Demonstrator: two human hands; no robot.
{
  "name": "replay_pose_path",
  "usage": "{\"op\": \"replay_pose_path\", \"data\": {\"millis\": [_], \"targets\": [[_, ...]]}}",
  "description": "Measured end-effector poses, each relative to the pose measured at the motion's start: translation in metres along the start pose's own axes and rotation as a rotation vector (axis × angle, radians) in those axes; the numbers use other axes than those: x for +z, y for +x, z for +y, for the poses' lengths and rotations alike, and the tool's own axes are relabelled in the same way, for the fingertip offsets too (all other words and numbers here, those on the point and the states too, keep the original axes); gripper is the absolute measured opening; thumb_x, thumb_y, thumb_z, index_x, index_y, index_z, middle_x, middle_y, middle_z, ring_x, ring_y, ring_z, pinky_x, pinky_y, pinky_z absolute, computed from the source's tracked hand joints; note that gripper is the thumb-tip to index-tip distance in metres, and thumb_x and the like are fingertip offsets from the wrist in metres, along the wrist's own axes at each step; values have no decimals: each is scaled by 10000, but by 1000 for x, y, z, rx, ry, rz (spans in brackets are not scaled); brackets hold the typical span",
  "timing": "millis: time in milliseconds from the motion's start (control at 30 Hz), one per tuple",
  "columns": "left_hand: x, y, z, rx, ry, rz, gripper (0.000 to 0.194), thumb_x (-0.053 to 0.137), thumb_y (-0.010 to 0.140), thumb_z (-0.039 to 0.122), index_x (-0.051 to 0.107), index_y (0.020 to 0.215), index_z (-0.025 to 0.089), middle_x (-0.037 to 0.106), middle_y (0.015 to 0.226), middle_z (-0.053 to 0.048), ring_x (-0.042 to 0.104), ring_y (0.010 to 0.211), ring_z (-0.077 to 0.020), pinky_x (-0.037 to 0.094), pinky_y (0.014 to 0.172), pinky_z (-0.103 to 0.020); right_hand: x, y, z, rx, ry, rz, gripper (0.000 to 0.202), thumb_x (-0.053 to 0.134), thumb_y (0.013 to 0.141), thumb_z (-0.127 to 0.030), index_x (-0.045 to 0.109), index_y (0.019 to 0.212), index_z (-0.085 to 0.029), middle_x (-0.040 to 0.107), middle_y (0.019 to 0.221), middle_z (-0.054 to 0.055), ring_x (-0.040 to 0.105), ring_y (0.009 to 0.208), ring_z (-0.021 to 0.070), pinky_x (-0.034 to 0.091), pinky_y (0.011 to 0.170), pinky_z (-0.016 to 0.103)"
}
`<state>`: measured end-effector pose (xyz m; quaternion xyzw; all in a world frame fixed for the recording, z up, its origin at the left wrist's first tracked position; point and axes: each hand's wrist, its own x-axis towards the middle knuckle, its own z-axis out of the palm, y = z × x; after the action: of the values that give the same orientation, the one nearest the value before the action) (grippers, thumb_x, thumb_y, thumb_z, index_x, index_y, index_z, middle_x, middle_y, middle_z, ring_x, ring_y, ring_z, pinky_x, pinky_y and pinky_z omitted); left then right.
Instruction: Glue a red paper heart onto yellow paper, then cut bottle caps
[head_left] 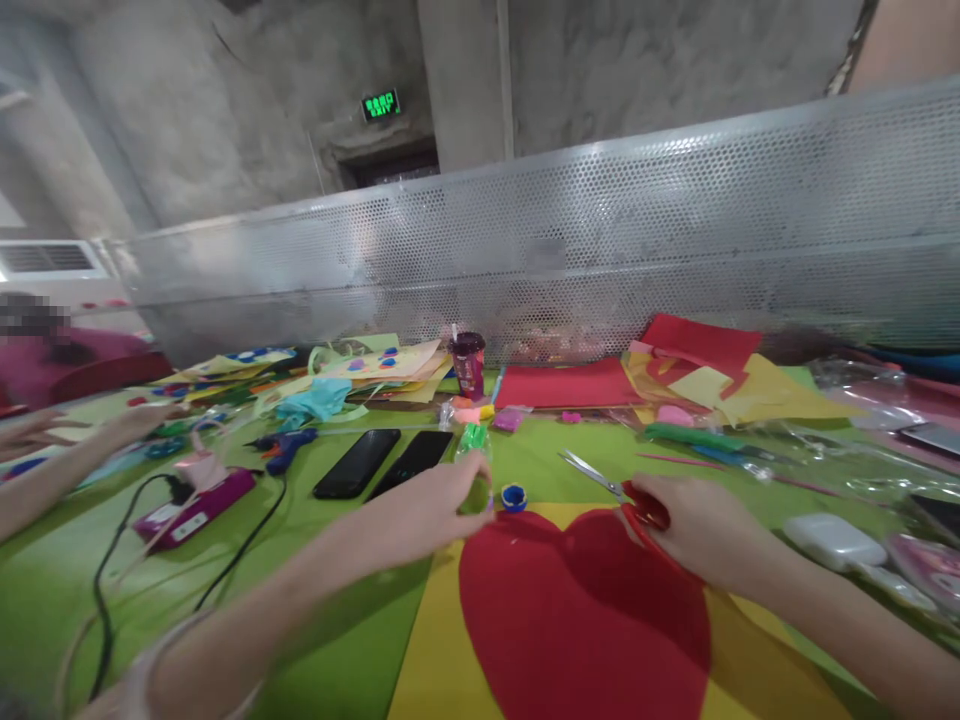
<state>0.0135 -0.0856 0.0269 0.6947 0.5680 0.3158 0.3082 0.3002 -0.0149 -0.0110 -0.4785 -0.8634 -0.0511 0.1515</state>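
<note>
- Your right hand (679, 520) is closed around the red-handled scissors (592, 472); their blades point away and to your left.
- Your left hand (450, 500) is part-curled beside the blue pot (514, 498), nearer it than your right; whether it grips anything, you cannot tell.
- The red heart (585, 610) lies between your forearms on the yellow sheet (435, 640), lobes farthest from you.

Free: green counter (536, 455) btwn blue pot (514, 497) & open scissors (592, 472); also nr-L stretch btwn strip cable (103, 600) & glue-gun cord (244, 545).
Obstacles: 2 phones (358, 464), flat, L of centre; power strip (196, 510), far L; drink cup (469, 365), upright, rear; perf. metal screen (547, 240), full width behind; white case (834, 542), R.
</note>
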Motion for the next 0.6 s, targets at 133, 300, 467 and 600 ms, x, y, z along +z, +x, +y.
{"op": "replay_pose_path", "data": {"millis": [133, 300, 467, 600], "targets": [[38, 45, 8, 92, 66, 112, 300, 682, 736, 295, 474, 936, 212, 460, 500, 98, 445, 397, -133, 250, 473, -237, -6, 1, -1, 34, -50, -54, 214, 437, 861, -284, 628, 827, -193, 699, 739, 90, 621, 626, 226, 273, 522, 276], [59, 52, 2, 100, -41, 217, 374, 747, 678, 351, 423, 820, 228, 454, 478, 108, 440, 337, -119, 230, 423, -223, -8, -3, -6, 30, -84, -94, 188, 447, 843, -280, 606, 783, -199, 695, 714, 86, 605, 610, 222, 228, 523, 286], [64, 39, -3, 21, -172, 200, 430, 762, 656, 383, 372, 766, 239, 505, 508, 89, 473, 301, -120, 240, 353, -209, -1, -8, -18, -23, -100, -136, 124, 476, 811, -253, 566, 734, -215, 672, 663, 63, 557, 531, 193, 178, 500, 288], [65, 35, -3, 56, -221, 195, 428, 769, 647, 402, 390, 765, 242, 460, 493, 102, 465, 284, -117, 215, 324, -207, 0, -11, -27, -22, -145, -143, 98, 499, 793, -261, 544, 714, -228, 666, 633, 48, 533, 488, 188, 139, 485, 293]]}}
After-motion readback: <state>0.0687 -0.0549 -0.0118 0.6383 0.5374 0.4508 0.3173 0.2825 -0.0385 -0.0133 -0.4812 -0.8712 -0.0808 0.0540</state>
